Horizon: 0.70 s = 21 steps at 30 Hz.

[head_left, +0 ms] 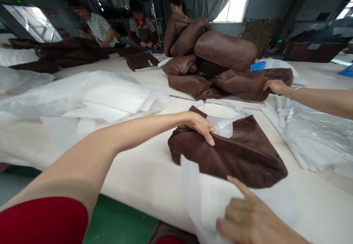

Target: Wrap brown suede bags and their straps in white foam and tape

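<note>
A dark brown leather bag lies on its side on the pale table in front of me. My left hand grips the upper edge of its opening, thumb outside and fingers inside. White lining paper shows at that opening, and a whitish strap wrapping loops behind it. Close to me, my right hand is blurred, its index finger stretched toward the bag's lower side and the other fingers curled at a thin white sheet. The sheet partly stands up against the bag; the exact pinch is unclear.
Several brown bags are piled beyond mine. Another person's hand, with a bracelet, touches one from the right. White sheets are heaped at left, and clear plastic bags lie at right. Several people stand across the table.
</note>
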Tool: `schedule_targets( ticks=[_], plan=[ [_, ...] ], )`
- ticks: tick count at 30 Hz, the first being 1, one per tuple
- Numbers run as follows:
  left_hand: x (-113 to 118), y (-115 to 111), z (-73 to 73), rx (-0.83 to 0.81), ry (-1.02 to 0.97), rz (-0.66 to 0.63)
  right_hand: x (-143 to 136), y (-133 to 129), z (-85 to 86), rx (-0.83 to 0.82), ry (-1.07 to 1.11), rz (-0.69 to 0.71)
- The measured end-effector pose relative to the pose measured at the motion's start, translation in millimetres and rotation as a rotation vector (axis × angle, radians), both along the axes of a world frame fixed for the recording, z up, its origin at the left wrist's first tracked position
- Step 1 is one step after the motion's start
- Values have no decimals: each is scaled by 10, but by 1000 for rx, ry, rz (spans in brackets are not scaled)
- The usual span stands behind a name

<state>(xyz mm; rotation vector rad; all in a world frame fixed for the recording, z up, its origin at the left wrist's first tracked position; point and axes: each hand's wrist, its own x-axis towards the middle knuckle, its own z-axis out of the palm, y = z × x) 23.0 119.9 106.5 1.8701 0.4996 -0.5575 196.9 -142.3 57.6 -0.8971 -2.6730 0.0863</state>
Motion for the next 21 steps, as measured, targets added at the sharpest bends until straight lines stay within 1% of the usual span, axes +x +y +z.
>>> schedule_targets(
  ticks=[2, 5, 8, 11, 14, 18, 21],
  plan=[
    [7, -33, 8, 23, 11, -1, 1, 253, 43, 32, -60, -156],
    [8, -104, 52, 65, 32, 3, 43, 610, 61, 169, -149, -402],
    [8, -165, 121, 115, 58, 9, 48, 771, 19, 285, -128, -512],
    [16, -193, 170, 144, 83, 9, 19, 792, -16, 383, -100, -541],
    [35, -187, 183, 138, 92, 7, 6, 798, 32, 447, -107, -479],
    [68, -167, 215, 140, 62, -2, 16, 885, 122, 462, -136, -409],
    [86, -196, 252, 197, 34, -36, 8, 988, 89, 474, -124, -420]
  ],
)
